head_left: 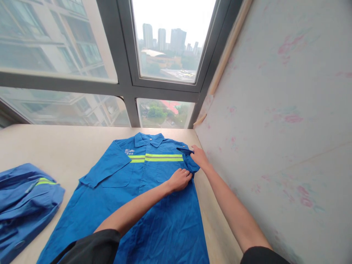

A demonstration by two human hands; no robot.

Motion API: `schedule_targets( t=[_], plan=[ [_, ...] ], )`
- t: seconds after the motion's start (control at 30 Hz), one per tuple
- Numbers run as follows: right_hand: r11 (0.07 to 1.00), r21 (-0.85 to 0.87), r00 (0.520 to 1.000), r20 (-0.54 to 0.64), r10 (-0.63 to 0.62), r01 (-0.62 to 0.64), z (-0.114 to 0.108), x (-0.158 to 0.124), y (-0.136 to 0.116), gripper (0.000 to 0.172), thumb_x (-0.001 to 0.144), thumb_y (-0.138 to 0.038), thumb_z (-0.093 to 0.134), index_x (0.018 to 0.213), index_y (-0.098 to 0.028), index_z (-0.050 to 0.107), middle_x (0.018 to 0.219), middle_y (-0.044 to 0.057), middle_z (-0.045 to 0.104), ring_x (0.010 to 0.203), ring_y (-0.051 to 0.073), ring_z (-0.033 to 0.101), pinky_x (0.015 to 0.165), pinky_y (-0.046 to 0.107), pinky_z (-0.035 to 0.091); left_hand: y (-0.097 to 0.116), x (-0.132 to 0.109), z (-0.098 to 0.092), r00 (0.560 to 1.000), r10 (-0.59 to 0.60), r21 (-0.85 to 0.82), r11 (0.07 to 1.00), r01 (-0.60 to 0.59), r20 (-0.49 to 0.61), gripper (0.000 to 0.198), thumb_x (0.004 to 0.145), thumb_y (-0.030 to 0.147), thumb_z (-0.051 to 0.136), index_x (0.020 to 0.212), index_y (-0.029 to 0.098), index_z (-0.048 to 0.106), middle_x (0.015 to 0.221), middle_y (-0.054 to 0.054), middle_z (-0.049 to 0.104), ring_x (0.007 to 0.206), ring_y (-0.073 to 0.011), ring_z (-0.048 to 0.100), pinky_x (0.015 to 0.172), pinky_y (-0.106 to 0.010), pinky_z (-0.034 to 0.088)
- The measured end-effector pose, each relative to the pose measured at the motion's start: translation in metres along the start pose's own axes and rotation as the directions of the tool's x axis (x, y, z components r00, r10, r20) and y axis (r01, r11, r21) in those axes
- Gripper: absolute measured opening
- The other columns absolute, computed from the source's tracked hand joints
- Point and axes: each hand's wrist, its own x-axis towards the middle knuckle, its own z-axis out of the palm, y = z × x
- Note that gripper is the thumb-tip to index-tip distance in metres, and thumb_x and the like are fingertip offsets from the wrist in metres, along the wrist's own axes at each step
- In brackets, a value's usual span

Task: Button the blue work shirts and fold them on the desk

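Observation:
A blue short-sleeved work shirt (pixel 148 176) lies front up on the pale surface, its collar toward the window. A yellow-green and grey reflective band crosses its chest, and a white logo is printed at the left. The sleeve on the left is folded inward over the front. My right hand (pixel 200 157) pinches the cuff edge of the sleeve on the right, lifting it a little. My left hand (pixel 180 180) is closed at the underarm of that same sleeve, fingers curled on the fabric. Its fingertips are partly hidden.
Another blue garment with a yellow-green stripe (pixel 30 198) lies crumpled at the left on the light-coloured surface (pixel 68 143). A wall with a flower pattern (pixel 275 128) rises close along the right. Grey-framed windows (pixel 165 88) stand behind the surface's far edge.

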Motion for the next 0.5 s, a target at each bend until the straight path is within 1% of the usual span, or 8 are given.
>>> schedule_targets(
  t=[0.1, 0.17, 0.23, 0.3, 0.37, 0.43, 0.5],
  plan=[
    [0.985, -0.148, 0.994, -0.061, -0.093, 0.083, -0.003, 0.000, -0.001, 0.045, 0.074, 0.002, 0.052, 0.114, -0.016, 0.063, 0.099, 0.009, 0.071, 0.106, 0.025, 0.061, 0.091, 0.030, 0.043, 0.007, -0.002, 0.000, 0.997, -0.076, -0.013, 0.997, 0.076, 0.005, 0.040, 0.096, 0.028, 0.040, 0.133, 0.019, 0.053, 0.115, -0.015, 0.060, 0.103, -0.0278, 0.055, 0.082, -0.040, 0.043],
    [0.970, -0.205, 0.987, -0.061, -0.146, 0.131, 0.000, -0.003, -0.004, 0.045, 0.076, 0.000, 0.050, 0.116, -0.017, 0.064, 0.100, 0.009, 0.071, 0.103, 0.025, 0.063, 0.089, 0.031, 0.046, 0.009, -0.001, 0.001, 0.994, -0.109, -0.023, 0.994, 0.110, 0.019, 0.044, 0.096, 0.035, 0.041, 0.136, 0.021, 0.050, 0.125, -0.015, 0.056, 0.109, -0.0289, 0.053, 0.086, -0.041, 0.042],
    [0.955, -0.239, 0.981, -0.040, -0.190, 0.176, 0.009, -0.009, -0.008, 0.045, 0.079, -0.003, 0.050, 0.119, -0.018, 0.063, 0.104, 0.009, 0.072, 0.104, 0.025, 0.064, 0.089, 0.031, 0.047, 0.010, 0.002, 0.002, 0.992, -0.124, -0.033, 0.992, 0.125, 0.030, 0.047, 0.095, 0.040, 0.044, 0.140, 0.024, 0.047, 0.135, -0.016, 0.052, 0.120, -0.0308, 0.048, 0.091, -0.043, 0.042],
    [0.935, -0.270, 0.973, 0.033, -0.230, 0.230, 0.022, -0.016, -0.013, 0.048, 0.081, -0.005, 0.049, 0.125, -0.020, 0.061, 0.113, 0.009, 0.071, 0.109, 0.025, 0.063, 0.093, 0.032, 0.046, 0.011, 0.005, 0.004, 0.988, -0.140, -0.050, 0.988, 0.143, 0.058, 0.048, 0.095, 0.042, 0.044, 0.140, 0.025, 0.048, 0.140, -0.015, 0.050, 0.130, -0.0323, 0.043, 0.096, -0.045, 0.040],
    [0.913, -0.294, 0.957, 0.149, -0.248, 0.283, 0.039, -0.024, -0.016, 0.049, 0.083, -0.006, 0.049, 0.127, -0.023, 0.061, 0.120, 0.008, 0.069, 0.113, 0.024, 0.062, 0.096, 0.032, 0.044, 0.011, 0.008, 0.006, 0.985, -0.144, -0.073, 0.986, 0.151, 0.096, 0.045, 0.096, 0.041, 0.042, 0.137, 0.023, 0.052, 0.138, -0.015, 0.054, 0.131, -0.0325, 0.043, 0.101, -0.048, 0.038],
    [0.900, -0.302, 0.936, 0.258, -0.239, 0.314, 0.055, -0.033, -0.016, 0.046, 0.081, -0.007, 0.052, 0.121, -0.026, 0.065, 0.117, 0.005, 0.071, 0.113, 0.024, 0.063, 0.097, 0.032, 0.044, 0.010, 0.009, 0.006, 0.985, -0.127, -0.093, 0.986, 0.139, 0.120, 0.043, 0.097, 0.039, 0.041, 0.133, 0.019, 0.055, 0.133, -0.015, 0.059, 0.126, -0.0318, 0.049, 0.103, -0.047, 0.037],
    [0.905, -0.287, 0.922, 0.320, -0.219, 0.314, 0.066, -0.040, -0.013, 0.038, 0.077, -0.009, 0.060, 0.107, -0.028, 0.071, 0.108, 0.002, 0.074, 0.108, 0.024, 0.065, 0.095, 0.031, 0.045, 0.008, 0.004, 0.002, 0.988, -0.102, -0.106, 0.988, 0.115, 0.118, 0.043, 0.095, 0.037, 0.045, 0.131, 0.016, 0.056, 0.130, -0.014, 0.062, 0.122, -0.0307, 0.053, 0.103, -0.043, 0.039]
  ],
)
